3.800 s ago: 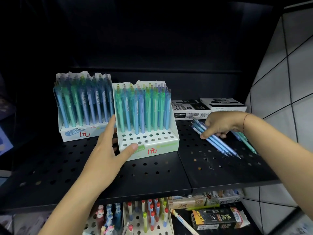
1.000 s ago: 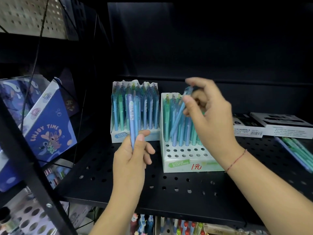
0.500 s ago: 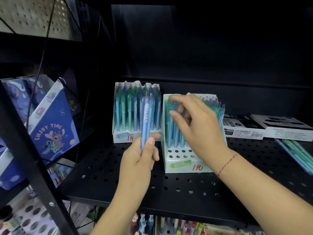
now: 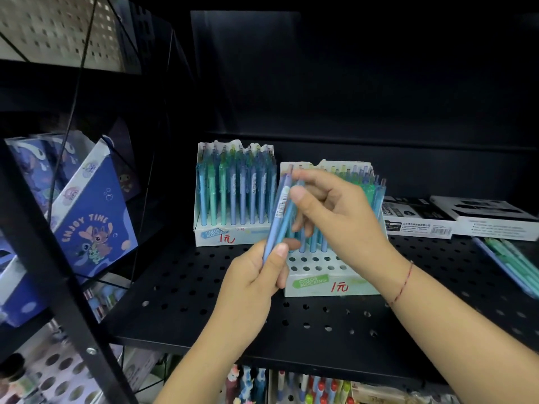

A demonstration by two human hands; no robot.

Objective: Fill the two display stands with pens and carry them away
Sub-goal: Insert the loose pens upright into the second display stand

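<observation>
gripping a small bundle of blue pens (image 4: pixel 277 217) by their lower ends, the left hand (image 4: pixel 256 275) sits at the centre of the frame, its fingers curled round the barrels so that they lean up and to the right. just above and to the right, the right hand (image 4: pixel 335 211) pinches the upper end of one of those pens between thumb and forefinger; a thin red string (image 4: pixel 404 282) circles its wrist. both hands hover over the black perforated shelf (image 4: pixel 204 287). behind them, at centre right, the front display stand (image 4: pixel 329 284) stands on the shelf with pens upright in its back rows and its front rows of holes bare. further back and to the left, the rear display stand (image 4: pixel 230 233) is packed with blue and green pens. loose pens (image 4: pixel 513 260) lie on the shelf at the right edge, with flat white-and-black boxes (image 4: pixel 417 220) behind them. a blue cartoon box (image 4: pixel 90 217) leans at the left of the frame.
</observation>
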